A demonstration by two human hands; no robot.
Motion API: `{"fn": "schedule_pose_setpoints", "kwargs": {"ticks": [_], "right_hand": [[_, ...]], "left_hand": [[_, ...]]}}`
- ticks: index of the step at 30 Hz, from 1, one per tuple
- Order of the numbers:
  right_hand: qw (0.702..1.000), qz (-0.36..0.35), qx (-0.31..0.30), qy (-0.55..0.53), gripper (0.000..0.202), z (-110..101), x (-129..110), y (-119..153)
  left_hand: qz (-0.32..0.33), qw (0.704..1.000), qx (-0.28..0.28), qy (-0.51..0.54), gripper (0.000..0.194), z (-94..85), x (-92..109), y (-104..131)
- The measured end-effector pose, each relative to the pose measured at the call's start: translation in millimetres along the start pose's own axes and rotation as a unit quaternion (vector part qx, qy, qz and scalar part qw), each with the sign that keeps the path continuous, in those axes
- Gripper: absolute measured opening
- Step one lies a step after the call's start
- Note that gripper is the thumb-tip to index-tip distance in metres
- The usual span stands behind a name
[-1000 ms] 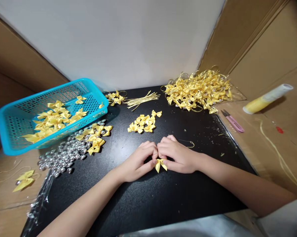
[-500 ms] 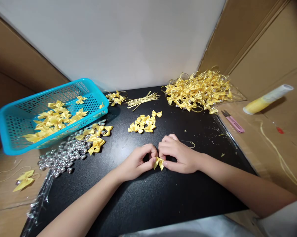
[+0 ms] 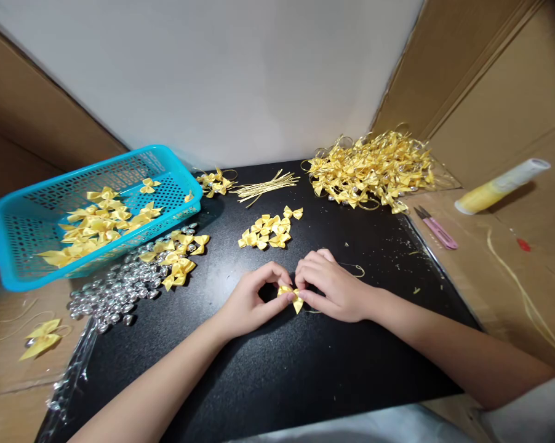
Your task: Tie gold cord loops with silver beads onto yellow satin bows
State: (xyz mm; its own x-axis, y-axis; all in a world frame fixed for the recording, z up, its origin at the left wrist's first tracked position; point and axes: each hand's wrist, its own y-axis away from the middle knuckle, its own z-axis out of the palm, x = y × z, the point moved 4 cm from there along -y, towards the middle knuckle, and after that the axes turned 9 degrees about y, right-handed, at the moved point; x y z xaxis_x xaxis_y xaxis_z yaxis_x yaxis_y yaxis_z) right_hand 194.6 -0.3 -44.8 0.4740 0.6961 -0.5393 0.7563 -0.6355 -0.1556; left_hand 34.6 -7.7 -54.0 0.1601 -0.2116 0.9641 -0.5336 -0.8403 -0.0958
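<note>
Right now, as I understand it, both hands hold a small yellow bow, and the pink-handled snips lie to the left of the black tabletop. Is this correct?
Not quite: the head view shows the pink-handled snips to the right of the black tabletop. The left hand and right hand do hold a small yellow bow.

No lettering, brand or number can be read. Well to the right of the right hand (image 3: pixel 329 287), a small red mark (image 3: pixel 523 245) lies too blurred to tell whether it is a sign; nearer that hand, the pink-handled snips (image 3: pixel 437 230) show no legible print, nor does the tube (image 3: pixel 503 186) beyond them.
</note>
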Motion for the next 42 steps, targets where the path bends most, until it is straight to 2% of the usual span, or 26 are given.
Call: {"fn": "schedule_pose_setpoints", "kwargs": {"ticks": [10,23,32,35,37,39,40,42], "right_hand": [[1.0,0.001,0.018,-0.002,0.014,-1.9,1.5,-0.2],[0.998,-0.001,0.039,0.045,0.015,-2.0,0.8,-0.5],[0.996,-0.014,0.039,0.079,0.016,-1.4,-0.9,0.2],[0.995,-0.023,0.056,0.079,0.016,-2.8,-0.3,1.9],[0.994,-0.021,0.083,0.071,0.013,-5.3,2.6,3.3],[0.991,-0.002,0.124,0.058,0.006,-8.7,8.2,4.8],[0.988,0.013,0.145,0.053,0.006,-10.3,11.6,5.6],[0.983,0.041,0.171,0.045,0.01,-11.7,17.3,6.4]], "left_hand": [[-0.031,0.996,0.031,0.076,0.013,-0.8,-4.8,0.1],[-0.042,0.997,0.054,0.041,0.014,2.8,-3.4,1.3],[-0.016,0.996,0.074,0.046,0.012,4.8,1.1,-0.2],[0.0,0.997,0.071,0.014,0.011,2.6,4.6,-0.3],[0.033,0.995,0.07,-0.066,0.007,-7.6,10.7,0.7],[0.082,0.969,0.105,-0.206,0.004,-28.2,19.7,3.4],[0.099,0.942,0.145,-0.286,0.004,-42.1,24.3,5.6],[0.097,0.852,0.263,-0.442,0.004,-72.7,32.7,12.0]]}}
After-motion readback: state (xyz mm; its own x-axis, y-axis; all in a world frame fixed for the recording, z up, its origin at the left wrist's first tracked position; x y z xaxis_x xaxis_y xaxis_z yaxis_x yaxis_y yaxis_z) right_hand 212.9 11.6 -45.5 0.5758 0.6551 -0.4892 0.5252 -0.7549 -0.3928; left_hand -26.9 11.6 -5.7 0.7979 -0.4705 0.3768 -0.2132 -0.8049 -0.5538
